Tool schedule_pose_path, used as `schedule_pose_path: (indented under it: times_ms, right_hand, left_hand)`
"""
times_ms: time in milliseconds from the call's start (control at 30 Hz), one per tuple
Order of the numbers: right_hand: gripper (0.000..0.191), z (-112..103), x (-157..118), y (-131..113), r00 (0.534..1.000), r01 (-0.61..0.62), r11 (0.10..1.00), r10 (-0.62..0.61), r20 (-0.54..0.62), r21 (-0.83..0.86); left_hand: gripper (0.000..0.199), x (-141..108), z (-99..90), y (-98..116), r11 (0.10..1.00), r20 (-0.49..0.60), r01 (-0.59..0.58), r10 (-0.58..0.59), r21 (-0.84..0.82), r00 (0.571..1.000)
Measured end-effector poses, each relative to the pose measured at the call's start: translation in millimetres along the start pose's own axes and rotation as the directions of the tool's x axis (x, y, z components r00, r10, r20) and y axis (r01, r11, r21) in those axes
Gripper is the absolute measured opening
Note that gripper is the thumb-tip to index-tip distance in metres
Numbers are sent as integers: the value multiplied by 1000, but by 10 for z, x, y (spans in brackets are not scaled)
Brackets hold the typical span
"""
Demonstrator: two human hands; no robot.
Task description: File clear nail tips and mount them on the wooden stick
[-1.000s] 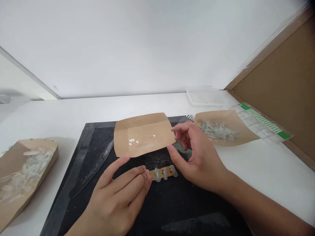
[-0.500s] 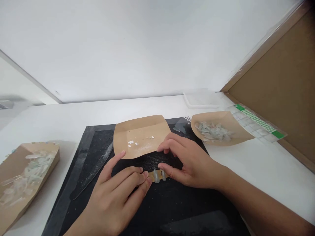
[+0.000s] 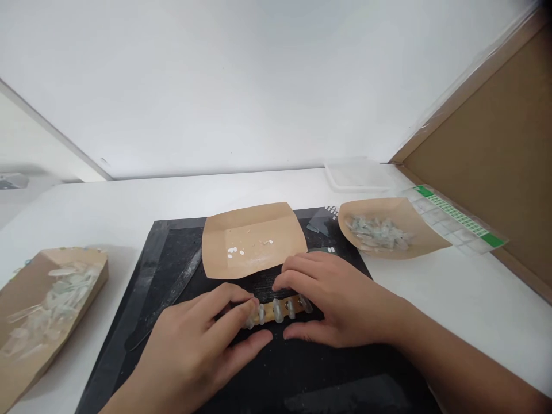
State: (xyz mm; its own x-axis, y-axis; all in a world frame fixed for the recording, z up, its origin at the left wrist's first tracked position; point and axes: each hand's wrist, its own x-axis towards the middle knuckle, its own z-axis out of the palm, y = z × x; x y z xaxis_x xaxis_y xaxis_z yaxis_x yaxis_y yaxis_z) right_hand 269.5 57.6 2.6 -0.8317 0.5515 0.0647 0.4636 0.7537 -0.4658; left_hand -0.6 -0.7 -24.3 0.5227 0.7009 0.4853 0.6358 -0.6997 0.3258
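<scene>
A narrow yellowish strip (image 3: 269,312) lies on the black mat (image 3: 302,368), with several translucent false nails (image 3: 278,310) set across it. My left hand (image 3: 202,333) is curled over the strip's left end, its fingertips against the leftmost nails and its thumb stretched out in front. That end is hidden under the fingers. My right hand (image 3: 332,302) arches around the right end, fingers behind and thumb in front, spread apart. Part of that end is under its palm.
Behind the hands, a brown paper tray (image 3: 254,218) holds small white pieces. Paper trays of translucent nail tips stand at left (image 3: 92,287) and right (image 3: 420,230). A dark flat blade-like tool (image 3: 176,287) lies on the mat. A green-labelled clear case (image 3: 461,218) rests beside a cardboard wall (image 3: 487,126).
My right hand has lowered and its thumb has moved in front of the strip. My left thumb has come away from the fingers. More nails on the strip now show.
</scene>
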Motion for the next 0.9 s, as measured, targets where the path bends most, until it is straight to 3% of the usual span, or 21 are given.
schedule_pose_path:
  times_ms: [200,300,700,900]
  right_hand:
    - [31,50,21,15,999,9,1000,-9,33,5]
    - [27,62,29,24,998,-8,1000,8,60,6]
    - [17,72,31,22,997,-18,1000,17,75,13]
    - [22,71,17,31,999,-35,998,33,38,52]
  left_hand:
    - [19,-21,-34,-13,976,46,148,-142,-161,989]
    - [21,-25,-69,-23,971,59,184,-177,-155,982]
    - [9,13,-127,-68,955,137,195,-168,-224,976]
    - [16,5,-153,-88,947,205,220,-174,-235,963]
